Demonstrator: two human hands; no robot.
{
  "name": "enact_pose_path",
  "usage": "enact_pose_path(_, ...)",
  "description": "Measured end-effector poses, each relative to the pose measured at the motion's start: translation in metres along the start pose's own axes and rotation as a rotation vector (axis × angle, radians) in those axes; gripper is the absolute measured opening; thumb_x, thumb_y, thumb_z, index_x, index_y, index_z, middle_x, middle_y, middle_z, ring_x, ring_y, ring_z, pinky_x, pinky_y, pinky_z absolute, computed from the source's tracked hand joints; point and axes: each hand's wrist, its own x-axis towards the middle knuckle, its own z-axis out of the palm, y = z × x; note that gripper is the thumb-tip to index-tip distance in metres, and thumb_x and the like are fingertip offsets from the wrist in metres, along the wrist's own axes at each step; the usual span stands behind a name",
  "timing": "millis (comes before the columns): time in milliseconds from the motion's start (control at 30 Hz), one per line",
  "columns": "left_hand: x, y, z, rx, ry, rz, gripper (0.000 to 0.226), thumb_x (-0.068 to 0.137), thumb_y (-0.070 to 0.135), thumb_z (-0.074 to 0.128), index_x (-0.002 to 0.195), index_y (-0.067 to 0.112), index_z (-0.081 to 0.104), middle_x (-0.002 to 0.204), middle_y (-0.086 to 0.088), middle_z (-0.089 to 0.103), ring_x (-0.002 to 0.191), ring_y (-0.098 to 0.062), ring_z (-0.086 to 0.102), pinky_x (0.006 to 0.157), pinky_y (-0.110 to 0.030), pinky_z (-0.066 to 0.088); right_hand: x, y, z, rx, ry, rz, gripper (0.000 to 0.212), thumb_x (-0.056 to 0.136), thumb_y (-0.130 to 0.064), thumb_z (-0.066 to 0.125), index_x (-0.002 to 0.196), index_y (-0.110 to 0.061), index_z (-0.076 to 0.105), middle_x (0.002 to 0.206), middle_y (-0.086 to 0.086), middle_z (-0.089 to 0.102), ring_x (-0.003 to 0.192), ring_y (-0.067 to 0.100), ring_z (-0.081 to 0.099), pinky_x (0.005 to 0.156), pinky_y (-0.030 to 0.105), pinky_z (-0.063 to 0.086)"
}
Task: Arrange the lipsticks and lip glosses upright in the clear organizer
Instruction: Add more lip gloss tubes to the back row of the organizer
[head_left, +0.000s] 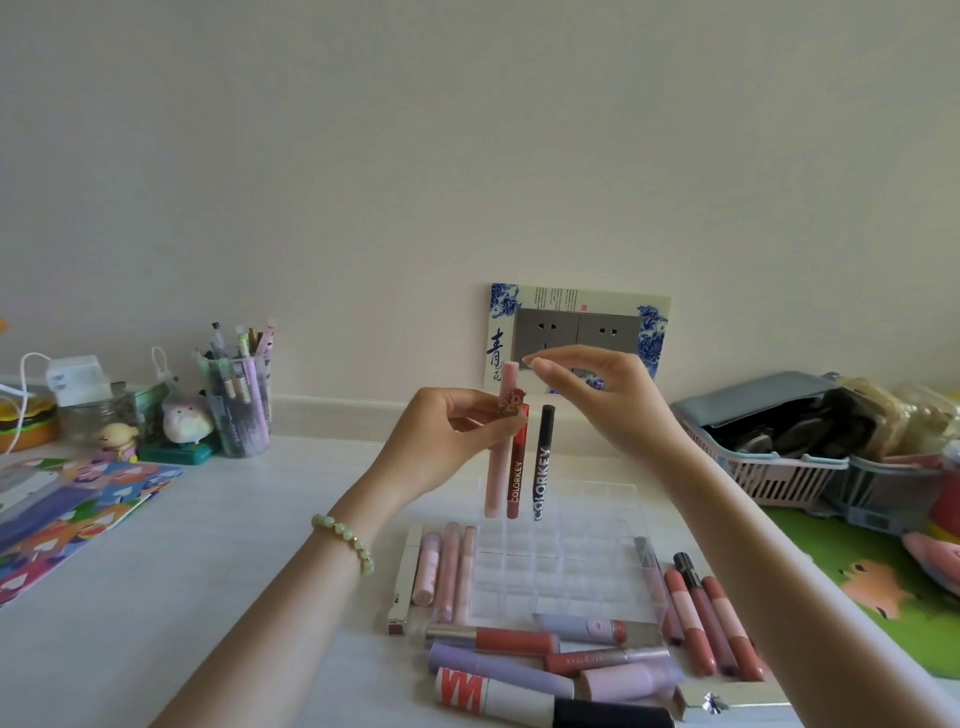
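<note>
Bright, even daylight; soft faint shadows; wide-angle bending at edges; slightly soft.

i read colorkey on the red lip gloss (517, 467) and black lip gloss (543, 467), vm on a white tube (514, 702), 青 on the socket frame (497, 354).

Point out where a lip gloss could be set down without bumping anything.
Bare white tabletop lies between the colourful patterned mat and the clear plastic grid organizer, whose front rows look empty. Crowded: loose lip tubes hug its left, front and right sides.
</note>
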Motion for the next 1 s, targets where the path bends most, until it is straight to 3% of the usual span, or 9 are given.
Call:
enact_pose_path(100,-0.001,0.001,0.008,0.017,-0.026,0.024,0.007,0.079,0.025,0.074,0.084,0.029,0.073,0.079,0.01,0.075,0.072,-0.002,0.067,0.078,-0.021,0.052,-0.009,-0.001,-0.004,0.014,-0.025,0.009,0.023,0.08,-0.041,0.066,0.096,-0.027,0.073,0.095,-0.016,0.07,0.095,-0.007,0.06,0.082,0.003,0.041)
enact_pose_path(200,-0.002,0.003,0.014,0.024,-0.035,0.039,0.008,0.079,0.023,0.074,0.083,0.029,0.072,0.08,0.01,0.074,0.072,-0.001,0.067,0.075,-0.016,0.052,-0.013,0.002,-0.006,0.001,-0.038,0.031,0.02,0.077,-0.042,0.069,0.093,-0.03,0.072,0.094,-0.018,0.07,0.096,-0.006,0.059,0.082,0.002,0.039)
enact_pose_path(400,-0.004,0.005,0.028,0.047,-0.033,0.052,0.01,0.077,0.028,0.075,0.086,0.023,0.074,0.08,0.005,0.075,0.07,0.0,0.066,0.069,-0.01,0.046,-0.018,0.009,-0.008,0.147,-0.041,0.096,0.018,0.079,-0.035,0.07,0.089,-0.021,0.074,0.094,-0.009,0.072,0.097,0.004,0.063,0.091,0.018,0.043)
enact_pose_path(467,-0.003,0.002,0.028,0.171,0.002,0.098,0.02,0.075,0.036,0.076,0.093,0.027,0.074,0.082,0.01,0.074,0.072,0.003,0.064,0.07,-0.011,0.046,-0.018,0.012,-0.013,0.209,-0.014,0.118,0.02,0.08,-0.033,0.068,0.09,-0.017,0.074,0.093,-0.006,0.073,0.095,0.005,0.065,0.09,0.018,0.045)
enact_pose_path(567,-0.001,-0.006,0.021,0.548,0.163,0.288,0.041,0.071,0.049,0.073,0.107,0.03,0.07,0.094,0.02,0.068,0.089,0.003,0.059,0.079,-0.015,0.045,-0.016,0.019,-0.022,0.255,0.075,0.139,0.023,0.082,-0.03,0.066,0.094,-0.011,0.072,0.089,-0.003,0.074,0.086,0.004,0.068,0.077,0.011,0.048)
enact_pose_path(667,0.002,-0.013,0.015,0.707,0.22,0.399,0.057,0.075,0.052,0.067,0.123,0.022,0.061,0.117,0.01,0.063,0.109,-0.006,0.054,0.091,-0.015,0.037,-0.014,0.028,-0.028,0.192,0.147,0.137,0.019,0.084,-0.027,0.066,0.093,-0.011,0.071,0.082,-0.001,0.074,0.075,0.004,0.069,0.07,0.009,0.049)
enact_pose_path(767,0.005,-0.025,0.013,0.672,0.2,0.323,0.071,0.077,0.053,0.065,0.137,0.023,0.044,0.137,0.01,0.049,0.125,-0.004,0.041,0.1,-0.012,0.025,-0.012,0.036,-0.028,0.151,0.17,0.138,0.011,0.084,-0.025,0.066,0.089,-0.016,0.07,0.079,-0.003,0.073,0.071,0.002,0.068,0.068,0.007,0.049)
enact_pose_path(833,0.007,-0.037,0.014,0.559,0.169,0.191,0.078,0.076,0.051,0.068,0.141,0.024,0.036,0.141,0.011,0.044,0.129,-0.003,0.039,0.101,-0.014,0.025,-0.01,0.043,-0.026,0.181,0.183,0.161,0.01,0.084,-0.023,0.066,0.088,-0.015,0.07,0.079,-0.002,0.072,0.067,0.001,0.068,0.065,0.006,0.047)
enact_pose_path(1000,0.01,-0.063,0.014,0.351,0.063,-0.051,0.079,0.071,0.052,0.07,0.137,0.023,0.039,0.131,0.007,0.057,0.123,-0.003,0.047,0.105,-0.023,0.033,-0.008,0.058,-0.014,0.159,0.185,0.205,0.012,0.083,-0.023,0.067,0.09,-0.014,0.07,0.08,0.001,0.073,0.069,0.003,0.068,0.064,0.006,0.048)
